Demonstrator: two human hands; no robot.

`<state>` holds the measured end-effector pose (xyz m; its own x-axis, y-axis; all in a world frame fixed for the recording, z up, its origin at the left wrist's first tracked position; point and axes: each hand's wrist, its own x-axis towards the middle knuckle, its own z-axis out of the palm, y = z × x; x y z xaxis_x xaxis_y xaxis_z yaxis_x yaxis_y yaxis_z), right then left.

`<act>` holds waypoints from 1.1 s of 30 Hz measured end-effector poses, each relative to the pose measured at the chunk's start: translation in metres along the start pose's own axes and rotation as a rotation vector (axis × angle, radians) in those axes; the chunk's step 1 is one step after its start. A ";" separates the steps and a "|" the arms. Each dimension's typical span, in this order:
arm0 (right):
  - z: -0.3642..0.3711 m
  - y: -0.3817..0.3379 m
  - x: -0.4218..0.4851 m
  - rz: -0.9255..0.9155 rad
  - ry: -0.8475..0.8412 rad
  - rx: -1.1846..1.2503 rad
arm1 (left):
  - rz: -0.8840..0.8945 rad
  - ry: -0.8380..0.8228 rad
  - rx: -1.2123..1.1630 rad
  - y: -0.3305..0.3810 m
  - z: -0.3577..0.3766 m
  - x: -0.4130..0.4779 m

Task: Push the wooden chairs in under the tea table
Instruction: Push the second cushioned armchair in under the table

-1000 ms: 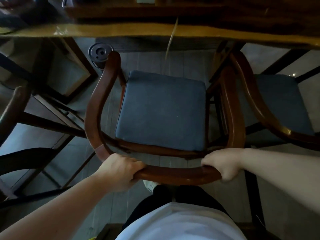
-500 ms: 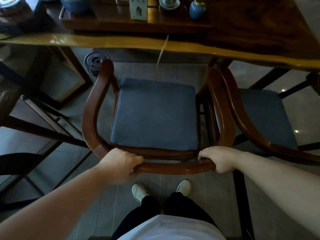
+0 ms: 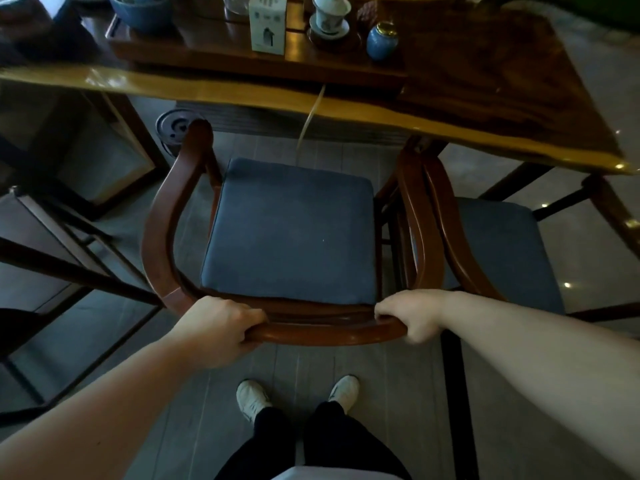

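Note:
A wooden chair (image 3: 162, 233) with a curved back rail and a blue seat cushion (image 3: 294, 230) stands in front of me, facing the tea table (image 3: 485, 109). The tips of its arms reach the table's near edge. My left hand (image 3: 218, 327) grips the back rail on its left side. My right hand (image 3: 412, 317) grips the same rail on its right side. A second wooden chair (image 3: 453, 237) with a blue cushion stands right beside it on the right, arm against arm.
On the table stand a white box (image 3: 268, 22), a lidded white cup (image 3: 329, 15), a small blue jar (image 3: 382, 41) and a blue bowl (image 3: 142, 10). A round floor fitting (image 3: 173, 128) lies under the table. Dark chair frames (image 3: 62, 244) crowd the left. My shoes (image 3: 252, 400) are behind the chair.
The chair has slid forward toward the table and away from my body. My feet and more of the tabletop have come into view. Both hands have kept their grip on the back rail.

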<state>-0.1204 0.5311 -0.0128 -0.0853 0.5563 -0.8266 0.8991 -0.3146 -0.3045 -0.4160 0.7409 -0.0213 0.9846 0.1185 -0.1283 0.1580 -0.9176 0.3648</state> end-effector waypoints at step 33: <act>-0.053 -0.131 -0.009 -0.214 0.698 -0.320 | -0.377 0.138 0.165 0.007 -0.048 -0.057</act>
<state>-0.2143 0.6084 0.0594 -0.0763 0.9663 -0.2458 0.9822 0.0305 -0.1852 -0.4676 0.7462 0.0331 0.8627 0.4966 -0.0957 0.5057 -0.8474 0.1617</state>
